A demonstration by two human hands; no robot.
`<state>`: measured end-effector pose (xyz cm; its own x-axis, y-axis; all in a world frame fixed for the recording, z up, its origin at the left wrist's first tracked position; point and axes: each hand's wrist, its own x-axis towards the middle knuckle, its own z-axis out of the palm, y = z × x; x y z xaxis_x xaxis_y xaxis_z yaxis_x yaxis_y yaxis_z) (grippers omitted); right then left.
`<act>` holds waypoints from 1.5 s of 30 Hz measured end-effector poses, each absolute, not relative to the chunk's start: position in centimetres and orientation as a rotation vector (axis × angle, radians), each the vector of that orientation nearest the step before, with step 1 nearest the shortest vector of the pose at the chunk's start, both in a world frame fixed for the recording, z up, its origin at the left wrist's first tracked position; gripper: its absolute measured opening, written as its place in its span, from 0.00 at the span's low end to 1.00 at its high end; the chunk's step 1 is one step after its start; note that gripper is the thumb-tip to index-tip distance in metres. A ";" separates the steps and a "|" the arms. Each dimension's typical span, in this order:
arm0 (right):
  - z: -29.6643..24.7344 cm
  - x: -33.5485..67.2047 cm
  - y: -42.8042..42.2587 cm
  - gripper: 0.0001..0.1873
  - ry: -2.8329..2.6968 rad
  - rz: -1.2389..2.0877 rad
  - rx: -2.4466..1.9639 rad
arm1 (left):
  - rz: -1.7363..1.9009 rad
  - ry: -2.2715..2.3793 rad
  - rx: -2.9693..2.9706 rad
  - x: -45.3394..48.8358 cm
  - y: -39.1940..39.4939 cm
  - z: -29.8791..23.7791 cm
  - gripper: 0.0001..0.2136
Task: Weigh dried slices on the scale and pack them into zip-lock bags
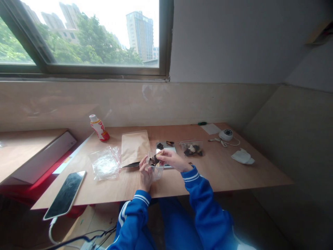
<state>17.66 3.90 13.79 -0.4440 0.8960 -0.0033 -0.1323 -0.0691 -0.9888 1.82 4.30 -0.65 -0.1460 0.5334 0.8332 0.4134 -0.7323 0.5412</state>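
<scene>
My left hand is closed around the side of a small clear plastic container, tilted above the table's front edge. Dark brown, curled dried pieces show at its mouth. With fingers pinched together, my right hand reaches over the container and grips a dark dried piece; its exact shape is partly hidden. Behind the hands lies a flat scale, partly covered by them, with dark pieces on top. To the right, a clear zip bag contains dark and pale pieces.
A brown paper bag and clear plastic bags lie left of the hands. A bottle stands behind; a cabled phone overhangs the front left edge. At right are a white round device and crumpled tissue.
</scene>
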 end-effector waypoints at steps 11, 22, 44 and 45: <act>11.6 15.0 4.1 0.16 -1.674 0.991 -1.302 | 2.078 1.002 1.989 1.9 4.0 0.0 0.06; 12.7 15.5 3.2 0.10 -2.076 0.420 -1.379 | 2.094 1.056 1.946 2.0 3.8 0.4 0.06; 7.6 17.0 11.3 0.10 -1.875 0.365 -1.524 | 2.101 1.163 1.919 1.9 4.0 -0.1 0.06; 8.3 17.0 10.8 0.11 -1.765 0.445 -1.456 | 2.113 1.173 1.918 1.9 4.0 -0.1 0.06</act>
